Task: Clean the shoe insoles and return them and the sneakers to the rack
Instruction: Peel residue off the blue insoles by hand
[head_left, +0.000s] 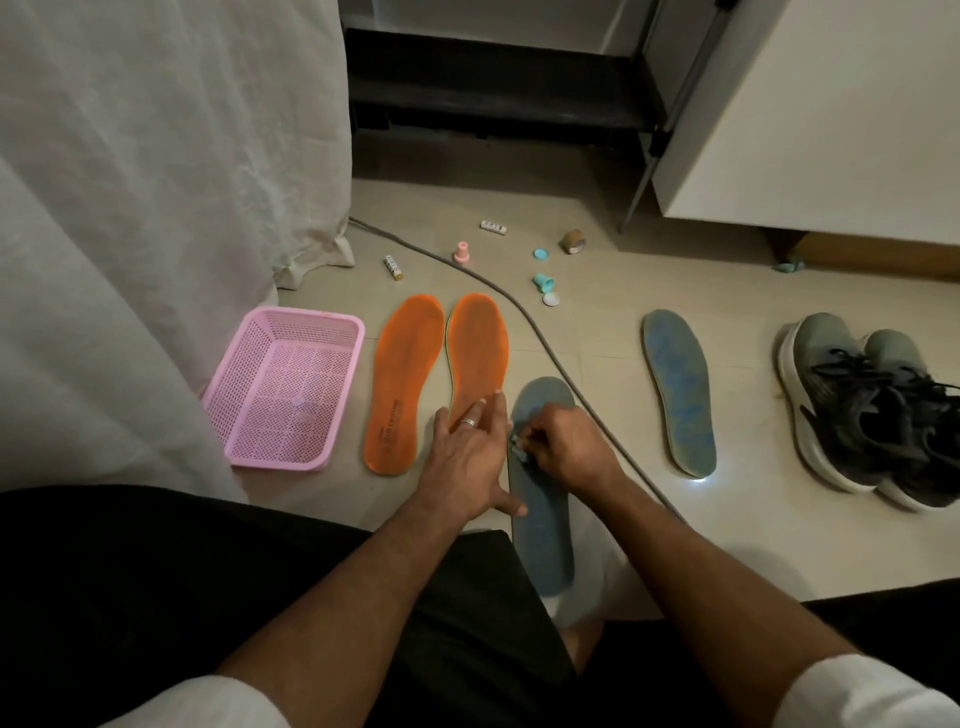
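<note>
Two hands on one blue-grey insole (540, 525) on the floor: left hand (470, 457) splayed flat, thumb pinning its edge, right hand (563, 449) curled around a small pale wipe (517, 451). Grey sneakers (872, 410) sit far right.

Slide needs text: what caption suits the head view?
Left hand steadies a blue insole while right hand scrubs it.
</note>
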